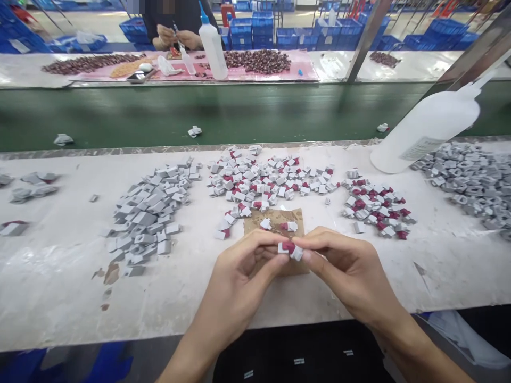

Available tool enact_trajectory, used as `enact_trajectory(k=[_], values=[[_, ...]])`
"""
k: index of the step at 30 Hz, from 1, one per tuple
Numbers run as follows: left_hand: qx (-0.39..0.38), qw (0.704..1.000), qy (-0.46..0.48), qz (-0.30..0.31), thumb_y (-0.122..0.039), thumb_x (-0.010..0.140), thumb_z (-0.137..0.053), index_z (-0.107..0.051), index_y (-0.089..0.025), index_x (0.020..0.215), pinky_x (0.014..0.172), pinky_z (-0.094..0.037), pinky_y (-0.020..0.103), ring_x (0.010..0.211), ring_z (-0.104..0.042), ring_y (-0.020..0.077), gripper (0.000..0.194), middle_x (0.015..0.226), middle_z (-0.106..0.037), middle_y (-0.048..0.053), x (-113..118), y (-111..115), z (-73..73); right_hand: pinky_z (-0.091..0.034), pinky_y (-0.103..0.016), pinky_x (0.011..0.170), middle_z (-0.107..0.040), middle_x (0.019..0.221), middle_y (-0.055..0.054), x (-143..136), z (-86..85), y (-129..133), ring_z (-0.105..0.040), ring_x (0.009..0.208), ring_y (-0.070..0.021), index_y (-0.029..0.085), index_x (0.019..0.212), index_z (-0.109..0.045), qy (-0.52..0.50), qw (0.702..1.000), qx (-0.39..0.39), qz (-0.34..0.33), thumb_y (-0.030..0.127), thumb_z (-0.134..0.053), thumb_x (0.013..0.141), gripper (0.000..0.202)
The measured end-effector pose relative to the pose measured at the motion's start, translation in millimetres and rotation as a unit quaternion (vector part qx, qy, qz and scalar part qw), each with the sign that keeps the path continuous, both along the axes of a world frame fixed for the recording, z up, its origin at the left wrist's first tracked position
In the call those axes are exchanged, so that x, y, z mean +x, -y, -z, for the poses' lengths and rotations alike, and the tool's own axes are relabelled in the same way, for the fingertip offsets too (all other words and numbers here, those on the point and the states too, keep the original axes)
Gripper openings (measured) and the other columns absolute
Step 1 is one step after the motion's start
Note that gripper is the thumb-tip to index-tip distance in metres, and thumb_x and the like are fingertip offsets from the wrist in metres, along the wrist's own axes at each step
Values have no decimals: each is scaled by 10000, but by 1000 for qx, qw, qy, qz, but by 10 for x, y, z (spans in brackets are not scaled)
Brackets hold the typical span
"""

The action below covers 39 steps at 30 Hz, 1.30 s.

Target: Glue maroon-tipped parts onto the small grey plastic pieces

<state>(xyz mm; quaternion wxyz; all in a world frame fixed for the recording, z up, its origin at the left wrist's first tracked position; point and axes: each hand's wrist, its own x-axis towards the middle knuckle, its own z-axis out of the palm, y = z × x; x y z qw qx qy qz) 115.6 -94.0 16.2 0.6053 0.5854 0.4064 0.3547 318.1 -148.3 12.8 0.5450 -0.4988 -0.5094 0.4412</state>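
Pinching a small grey-and-maroon plastic piece [290, 248] over a square of brown card [297, 267]

Gripping the piece just below the centre of the frame, by its left end in a narrow thumb-and-finger pinch of the left hand [241, 271] and by its right end in a similar pinch of the right hand [351, 266]. Best handled, judging by the size, with light, even pressure on the grey ends, clear of the maroon middle, and best kept low over the card, in line from end to end, without twisting. Worth keeping the knuckles away from two loose grey-and-maroon pieces [265, 224] [291, 226] near the card's upper edge.

Hidden behind fingertips in part at both grey ends, and too small to read for fit, gaps or any trace of liquid at the joints. Blurred beyond reading on the label of a large white plastic bottle [435, 127], upper right. Cut off by the right edge of the frame, in part, at a heap of grey pieces [471, 181]; cropped at top, too, around a co-worker's hands [164, 36].
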Motion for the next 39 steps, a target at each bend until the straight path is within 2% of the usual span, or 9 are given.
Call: enact_trajectory(k=[7,11,15,18,21,24,29,34,39], values=[[99,989,-73,75,-403,1054,-826,-881,-374,1134,859,-761,393,1025,-858,291,102,1162,-878,46,-94,-238,-173,-682,-359,895,-902,1064,-24,77,-122,-66,-842,982,-208,336,1191,-934,-15,999,17,-23,204,-836,1058,212],[174,974,-99,105,-386,1046,-816,-884,-406,1132,775,-739,355,891,-856,262,112,1078,-892,19,1,-451,-307,-693,-355,924,-911,1066,-12,139,-174,-138,-852,986,-197,341,1190,-930,-5,999,53,-4,188,-828,1056,228],[163,973,-95,136,-402,1027,-790,-880,-365,1083,641,-697,351,727,-826,259,113,895,-864,20,167,-685,-498,-719,-366,904,-911,1097,-35,267,-272,-276,-862,1001,-211,318,1181,-922,-17,999,47,2,248,-823,1070,164],[195,963,-137,125,-445,994,-779,-866,-328,1024,566,-628,346,715,-786,266,149,900,-847,44,367,-1045,-636,-739,-407,913,-906,1154,-54,453,-348,-623,-868,1028,-234,304,1222,-904,39,998,40,3,322,-813,1070,179],[250,938,-231,62,-408,943,-812,-860,-288,1007,672,-624,379,823,-767,284,145,1080,-852,86,714,-1586,-700,-727,-392,966,-871,1339,-54,741,-369,-1267,-853,1097,-220,309,1360,-855,229,964,-31,130,269,-758,1082,297],[211,916,-341,6,-275,1011,-762,-819,-230,1052,877,-634,414,940,-778,292,83,1094,-848,114,1181,-2152,-664,-653,-462,1143,-760,1538,-146,1102,-339,-2028,-777,1310,-263,220,1424,-798,311,913,-85,250,163,-719,1105,334],[163,903,-397,11,-240,1053,-794,-807,-175,1178,1050,-645,472,1209,-783,321,141,1288,-823,154,1857,-2785,-422,-669,-560,1087,-715,1551,-133,1701,-232,-2837,-755,1311,-316,217,1510,-710,381,839,-173,348,440,-799,1114,463],[108,900,-421,37,-434,1108,-786,-726,-211,1461,1068,-680,515,1273,-762,292,422,1486,-736,130,2144,-3054,-145,-677,-538,1069,-729,1526,-132,2002,-68,-3007,-766,1280,-302,217,1495,-719,389,827,-227,337,432,-791,1120,438],[99,900,-423,16,-426,1101,-794,-716,-211,1485,1104,-663,548,1322,-743,314,448,1529,-715,137,2129,-3088,-90,-678,-526,1066,-731,1523,-130,1818,-68,-2937,-767,1276,-298,222,1487,-725,327,882,-199,276,430,-790,1121,425]])
